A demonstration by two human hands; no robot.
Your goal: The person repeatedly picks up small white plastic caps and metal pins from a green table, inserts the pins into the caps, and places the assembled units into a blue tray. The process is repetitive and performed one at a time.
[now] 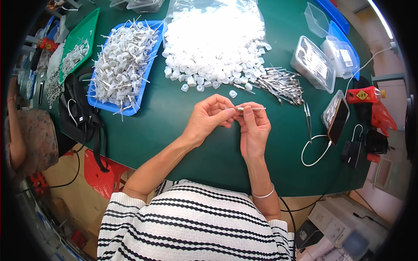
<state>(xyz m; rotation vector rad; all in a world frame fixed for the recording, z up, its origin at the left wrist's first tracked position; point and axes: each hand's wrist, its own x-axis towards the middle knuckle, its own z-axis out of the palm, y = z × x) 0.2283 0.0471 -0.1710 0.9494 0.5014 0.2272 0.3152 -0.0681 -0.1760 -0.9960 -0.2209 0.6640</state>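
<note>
My right hand pinches a thin metal rod between thumb and fingers, its slim end sticking out to the right. My left hand meets it at the rod's other end, fingertips pressed together; whatever lies between them is hidden. Just beyond my hands is a big heap of small white plastic caps, spilling from a clear bag. One loose cap lies apart, close to my fingers. To its right lies a pile of similar thin metal rods.
A blue tray of capped rods stands left, beside a green tray. Tweezers, a phone on a white cable and clear plastic boxes lie right. A black bag rests at the left edge; another person's arm shows beyond.
</note>
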